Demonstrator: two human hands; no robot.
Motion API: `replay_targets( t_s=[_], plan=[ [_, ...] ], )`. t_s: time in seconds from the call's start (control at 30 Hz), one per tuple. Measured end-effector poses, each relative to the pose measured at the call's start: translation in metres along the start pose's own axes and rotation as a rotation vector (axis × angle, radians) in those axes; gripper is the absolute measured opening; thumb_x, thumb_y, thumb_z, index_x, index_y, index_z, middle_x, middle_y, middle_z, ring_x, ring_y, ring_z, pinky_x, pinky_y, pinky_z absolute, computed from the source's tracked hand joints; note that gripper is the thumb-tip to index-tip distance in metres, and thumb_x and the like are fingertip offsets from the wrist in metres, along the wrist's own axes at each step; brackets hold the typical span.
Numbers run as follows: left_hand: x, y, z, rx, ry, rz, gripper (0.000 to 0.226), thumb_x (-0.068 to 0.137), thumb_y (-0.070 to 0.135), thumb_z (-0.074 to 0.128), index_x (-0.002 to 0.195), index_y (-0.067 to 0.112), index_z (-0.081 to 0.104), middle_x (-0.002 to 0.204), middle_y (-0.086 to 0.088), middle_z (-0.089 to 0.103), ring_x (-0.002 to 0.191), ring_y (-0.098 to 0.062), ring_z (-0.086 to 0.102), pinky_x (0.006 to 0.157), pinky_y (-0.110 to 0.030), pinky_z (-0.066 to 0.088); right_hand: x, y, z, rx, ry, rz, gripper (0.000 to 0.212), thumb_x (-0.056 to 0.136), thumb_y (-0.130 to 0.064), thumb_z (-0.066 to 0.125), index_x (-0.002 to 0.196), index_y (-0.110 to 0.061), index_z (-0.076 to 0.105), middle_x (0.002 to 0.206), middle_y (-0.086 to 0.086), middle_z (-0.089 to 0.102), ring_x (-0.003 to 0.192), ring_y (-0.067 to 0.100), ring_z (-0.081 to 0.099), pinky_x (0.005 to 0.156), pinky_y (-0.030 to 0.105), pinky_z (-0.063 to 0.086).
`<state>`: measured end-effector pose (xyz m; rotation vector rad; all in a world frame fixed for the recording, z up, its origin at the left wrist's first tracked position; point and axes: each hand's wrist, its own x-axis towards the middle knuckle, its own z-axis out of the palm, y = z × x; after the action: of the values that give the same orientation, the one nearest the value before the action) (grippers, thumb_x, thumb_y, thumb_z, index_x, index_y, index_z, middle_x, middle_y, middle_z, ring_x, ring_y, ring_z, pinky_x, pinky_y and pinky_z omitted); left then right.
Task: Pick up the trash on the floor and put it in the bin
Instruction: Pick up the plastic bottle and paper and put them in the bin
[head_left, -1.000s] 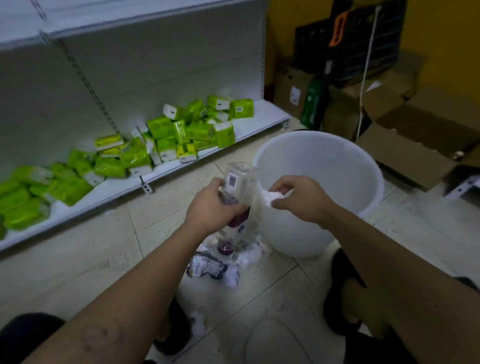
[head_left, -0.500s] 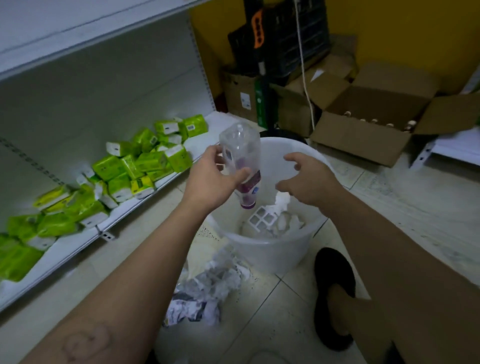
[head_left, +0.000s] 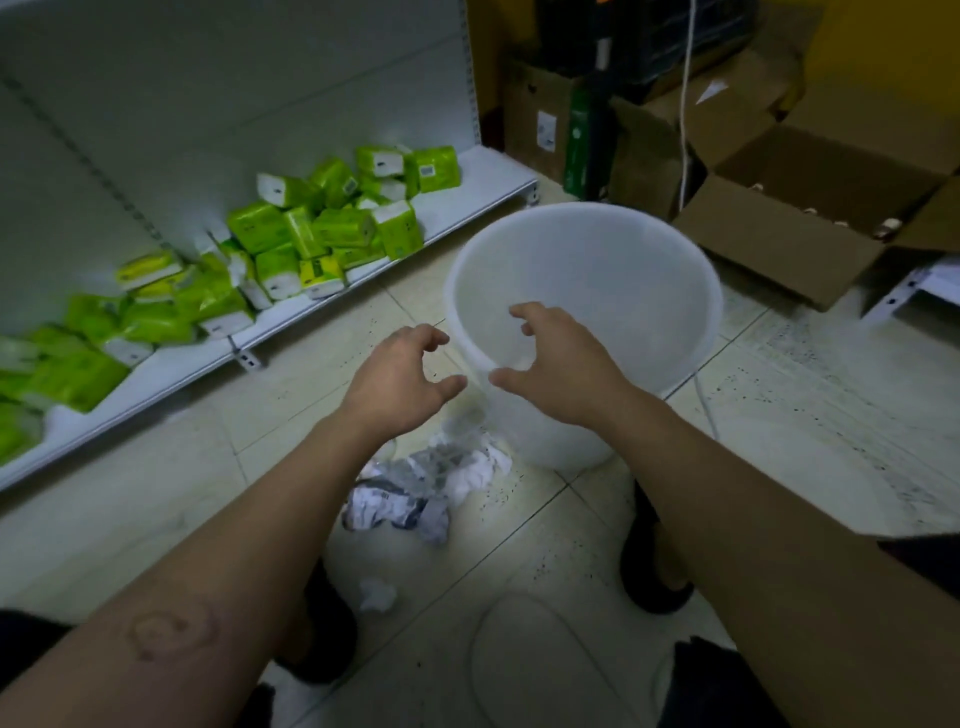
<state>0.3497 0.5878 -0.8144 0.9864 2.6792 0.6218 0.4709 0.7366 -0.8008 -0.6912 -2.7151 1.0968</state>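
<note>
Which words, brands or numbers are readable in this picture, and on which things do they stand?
None can be read.
Green packs on the shelf: printed labels, too blurred.
Cardboard box: white sticker, too small.
Crumpled paper on the floor: dark print, unreadable.
White bin: no text visible.
</note>
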Motion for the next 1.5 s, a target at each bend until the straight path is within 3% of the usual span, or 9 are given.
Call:
replay_targets(
  t_s=[0.1, 0.27, 0.5, 0.83, 0.97, 1.03, 1.2, 1.33, 1.5],
  plan=[
    [-0.025, -0.034, 0.001, 0.033, -0.045, -0.052, 0.053, 0.075, 0.044, 0.071, 0.121, 0.022, 0.055, 0.121, -0.001, 0.06, 0.109, -0.02, 0.056, 0.091, -0.037, 0.049, -0.013, -0.021, 0.045, 0.046, -0.062, -0.038, 0.069, 0.077, -0.04, 0.071, 0.135, -0.025, 0.038, 0.133, 0.004, 0.048, 0.115, 0.023, 0.053, 0.086, 0.032, 0.041],
    [-0.063, -0.098, 0.022, 0.047, -0.21, -0.219, 0.058, 0.076, 0.04, 0.071, 0.127, 0.02, 0.052, 0.127, -0.007, 0.058, 0.11, -0.026, 0.057, 0.089, -0.036, 0.048, -0.024, -0.016, 0.11, -0.153, -0.436, -0.065, 0.073, 0.08, -0.04, 0.069, 0.14, -0.022, 0.033, 0.14, 0.01, 0.043, 0.121, 0.029, 0.049, 0.096, 0.037, 0.043],
    [-0.085, -0.175, 0.081, 0.007, -0.444, -0.426, 0.062, 0.081, 0.033, 0.069, 0.135, 0.015, 0.044, 0.132, -0.012, 0.053, 0.115, -0.028, 0.053, 0.081, -0.026, 0.039, -0.037, 0.045, 0.192, -0.293, -0.751, 0.207, 0.081, 0.084, -0.045, 0.063, 0.148, -0.02, 0.02, 0.155, 0.009, 0.026, 0.138, 0.028, 0.033, 0.109, 0.039, 0.033],
    [-0.086, -0.248, 0.2, 0.008, -0.798, -0.633, 0.072, 0.084, 0.042, 0.062, 0.142, 0.016, 0.03, 0.141, -0.012, 0.041, 0.12, -0.028, 0.048, 0.087, -0.033, 0.043, -0.011, 0.093, 0.285, -0.416, -0.837, 0.288, 0.073, 0.089, -0.043, 0.056, 0.147, -0.022, 0.018, 0.153, 0.016, 0.019, 0.129, 0.032, 0.041, 0.1, 0.039, 0.04],
    [-0.091, -0.273, 0.224, 0.005, -0.802, -0.697, 0.08, 0.079, 0.045, 0.067, 0.141, 0.016, 0.027, 0.14, -0.016, 0.035, 0.117, -0.031, 0.048, 0.082, -0.032, 0.042, 0.006, 0.098, 0.315, -0.342, -0.72, 0.205, 0.073, 0.087, -0.038, 0.061, 0.146, -0.023, 0.02, 0.149, 0.014, 0.025, 0.123, 0.029, 0.045, 0.093, 0.036, 0.043],
    [-0.099, -0.28, 0.235, -0.051, -0.81, -0.719, 0.076, 0.077, 0.039, 0.071, 0.138, 0.014, 0.033, 0.134, -0.014, 0.043, 0.115, -0.029, 0.05, 0.085, -0.031, 0.044, 0.013, 0.099, 0.33, -0.337, -0.712, 0.162, 0.07, 0.086, -0.036, 0.061, 0.145, -0.023, 0.025, 0.143, 0.014, 0.031, 0.118, 0.029, 0.047, 0.091, 0.037, 0.046],
    [-0.113, -0.282, 0.26, -0.226, -0.57, -0.738, 0.008, 0.087, 0.024, 0.061, 0.089, 0.018, 0.056, 0.105, -0.007, 0.064, 0.085, -0.018, 0.056, 0.061, -0.025, 0.04, 0.018, 0.108, 0.36, -0.41, -0.75, 0.135, 0.056, 0.089, -0.033, 0.056, 0.14, -0.022, 0.034, 0.134, 0.014, 0.038, 0.11, 0.029, 0.051, 0.087, 0.037, 0.048],
    [-0.109, -0.273, 0.266, -0.287, -0.478, -0.81, 0.028, 0.086, 0.043, 0.06, 0.08, 0.016, 0.057, 0.073, 0.009, 0.055, 0.062, -0.007, 0.048, 0.045, -0.02, 0.028, 0.003, 0.115, 0.369, -0.484, -0.708, 0.131, 0.04, 0.092, -0.027, 0.053, 0.129, -0.018, 0.04, 0.124, 0.012, 0.044, 0.103, 0.029, 0.053, 0.076, 0.035, 0.044],
    [-0.098, -0.259, 0.267, -0.394, -0.456, -0.752, 0.031, 0.081, 0.036, 0.069, 0.06, 0.019, 0.053, 0.062, 0.008, 0.052, 0.064, -0.012, 0.052, 0.047, -0.019, 0.029, -0.013, 0.13, 0.36, -0.512, -0.8, 0.216, 0.046, 0.086, -0.023, 0.063, 0.124, -0.016, 0.038, 0.121, 0.012, 0.044, 0.1, 0.028, 0.055, 0.07, 0.033, 0.042]
  ],
)
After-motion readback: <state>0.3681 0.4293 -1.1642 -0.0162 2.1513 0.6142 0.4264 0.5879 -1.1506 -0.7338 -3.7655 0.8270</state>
